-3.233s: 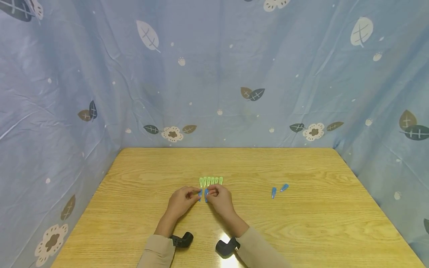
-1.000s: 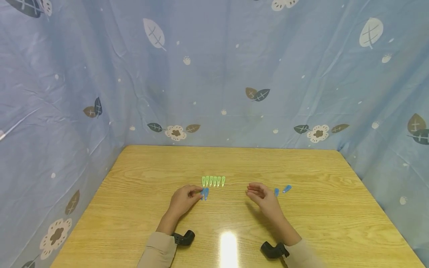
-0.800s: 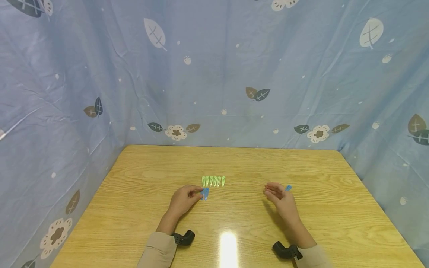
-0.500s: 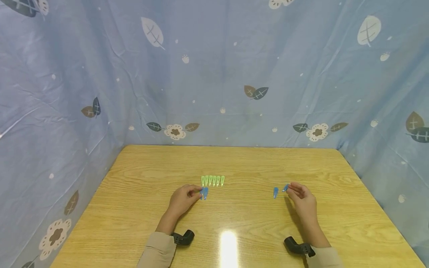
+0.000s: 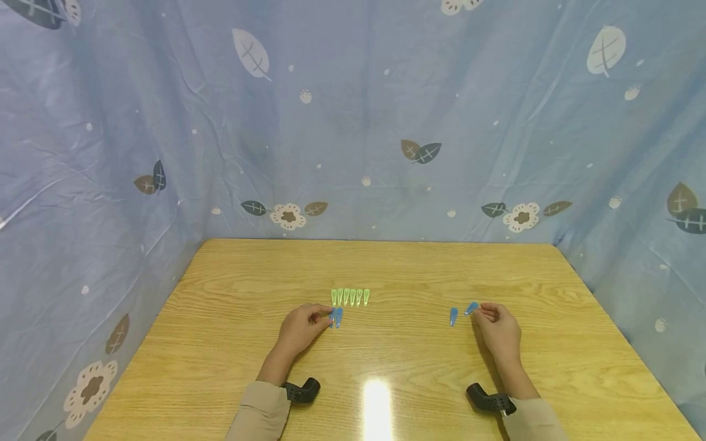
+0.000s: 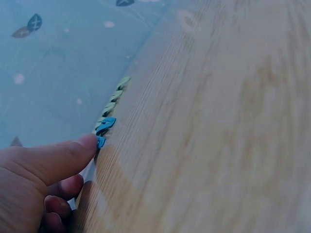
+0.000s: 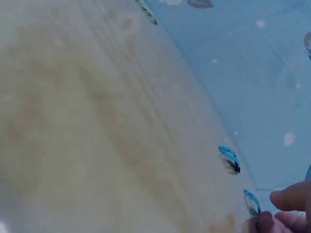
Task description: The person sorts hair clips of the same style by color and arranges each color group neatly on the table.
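Observation:
Two blue snap hair clips lie side by side in the head view, just in front of the row of green hair clips (image 5: 353, 297). My left hand (image 5: 302, 331) pinches the left one (image 6: 100, 141) at its edge between thumb and index finger; the index fingertip is hidden in the left wrist view. The right one (image 5: 339, 317) lies free beside it. Over on the right, my right hand (image 5: 501, 331) reaches a slanted blue hair clip (image 5: 470, 308). A finger touches its end, while the thumb (image 7: 286, 196) stands apart from it. Another blue hair clip (image 5: 453, 316) lies to its left.
The wooden table (image 5: 397, 349) reaches back to a patterned blue cloth (image 5: 353, 122), which also hangs along both sides. Each wrist wears a black camera mount, such as the left mount (image 5: 302, 391). A bright reflection shows at the table's front.
My right hand has left the two blue clips in the middle and moved right, past one blue hair clip to the slanted one. The left hand has stayed in place; the middle clips now sit closer together.

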A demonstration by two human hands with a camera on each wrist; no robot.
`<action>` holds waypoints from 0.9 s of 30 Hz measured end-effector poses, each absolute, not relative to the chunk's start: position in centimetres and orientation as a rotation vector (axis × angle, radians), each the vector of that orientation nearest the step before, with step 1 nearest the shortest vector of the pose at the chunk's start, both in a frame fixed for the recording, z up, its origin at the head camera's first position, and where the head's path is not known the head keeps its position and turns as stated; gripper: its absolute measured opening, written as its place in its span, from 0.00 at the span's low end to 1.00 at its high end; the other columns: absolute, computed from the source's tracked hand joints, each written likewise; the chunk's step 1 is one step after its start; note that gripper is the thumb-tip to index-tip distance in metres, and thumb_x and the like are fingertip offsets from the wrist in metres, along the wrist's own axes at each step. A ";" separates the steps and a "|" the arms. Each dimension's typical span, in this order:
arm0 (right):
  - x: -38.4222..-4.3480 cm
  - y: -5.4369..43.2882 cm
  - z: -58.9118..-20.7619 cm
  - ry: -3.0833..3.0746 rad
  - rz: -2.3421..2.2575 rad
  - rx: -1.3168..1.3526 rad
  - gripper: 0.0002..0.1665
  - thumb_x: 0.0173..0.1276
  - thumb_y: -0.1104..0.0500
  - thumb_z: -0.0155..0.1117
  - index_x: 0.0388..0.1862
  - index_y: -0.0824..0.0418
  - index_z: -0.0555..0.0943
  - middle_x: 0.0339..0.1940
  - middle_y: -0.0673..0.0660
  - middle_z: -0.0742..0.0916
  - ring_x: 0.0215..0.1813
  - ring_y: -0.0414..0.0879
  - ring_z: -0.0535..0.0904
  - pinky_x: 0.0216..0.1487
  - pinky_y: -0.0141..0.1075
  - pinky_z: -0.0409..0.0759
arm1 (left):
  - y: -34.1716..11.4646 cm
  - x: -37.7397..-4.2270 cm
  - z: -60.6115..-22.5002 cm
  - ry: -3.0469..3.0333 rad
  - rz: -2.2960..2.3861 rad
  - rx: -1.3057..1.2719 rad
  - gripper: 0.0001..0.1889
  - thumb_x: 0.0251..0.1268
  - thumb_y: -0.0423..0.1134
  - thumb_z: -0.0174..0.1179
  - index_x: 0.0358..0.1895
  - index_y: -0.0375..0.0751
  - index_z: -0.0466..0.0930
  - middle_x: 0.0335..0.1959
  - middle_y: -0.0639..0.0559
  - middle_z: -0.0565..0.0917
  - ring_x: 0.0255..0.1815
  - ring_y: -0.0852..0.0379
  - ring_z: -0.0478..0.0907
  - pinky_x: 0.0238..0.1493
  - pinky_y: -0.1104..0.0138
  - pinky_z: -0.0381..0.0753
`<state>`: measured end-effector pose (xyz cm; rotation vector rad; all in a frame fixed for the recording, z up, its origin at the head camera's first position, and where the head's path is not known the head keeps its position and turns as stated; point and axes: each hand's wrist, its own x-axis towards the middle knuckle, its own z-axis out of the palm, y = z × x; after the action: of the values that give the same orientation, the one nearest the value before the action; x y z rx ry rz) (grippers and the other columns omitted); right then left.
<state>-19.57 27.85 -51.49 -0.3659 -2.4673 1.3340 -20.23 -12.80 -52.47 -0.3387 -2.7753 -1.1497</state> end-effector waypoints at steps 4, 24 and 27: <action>-20.1 27.8 -51.5 -2.523 1.226 -0.426 0.21 0.66 0.55 0.64 0.46 0.72 0.78 0.40 0.68 0.84 0.35 0.50 0.81 0.28 0.27 0.74 | -12.8 -20.2 -52.6 -2.782 -1.142 -0.337 0.12 0.59 0.42 0.67 0.46 0.48 0.86 0.24 0.62 0.71 0.26 0.62 0.67 0.28 0.69 0.69; -21.0 27.5 -51.6 -2.456 1.261 -0.411 0.18 0.64 0.66 0.59 0.52 0.72 0.78 0.34 0.61 0.83 0.28 0.34 0.72 0.25 0.23 0.71 | -12.8 -20.3 -52.5 -2.775 -1.137 -0.332 0.12 0.58 0.42 0.67 0.46 0.49 0.86 0.23 0.62 0.71 0.26 0.62 0.67 0.28 0.69 0.69; -21.1 27.4 -51.7 -2.436 1.279 -0.401 0.18 0.65 0.65 0.59 0.54 0.70 0.78 0.38 0.62 0.84 0.29 0.29 0.71 0.27 0.21 0.71 | -12.8 -20.3 -52.6 -2.775 -1.134 -0.331 0.12 0.58 0.42 0.67 0.45 0.49 0.86 0.23 0.62 0.71 0.26 0.62 0.67 0.28 0.69 0.69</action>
<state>-21.10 27.43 -51.73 -0.4012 -2.4361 1.2792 -20.29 -12.81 -52.56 -0.3315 -2.7753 -1.1337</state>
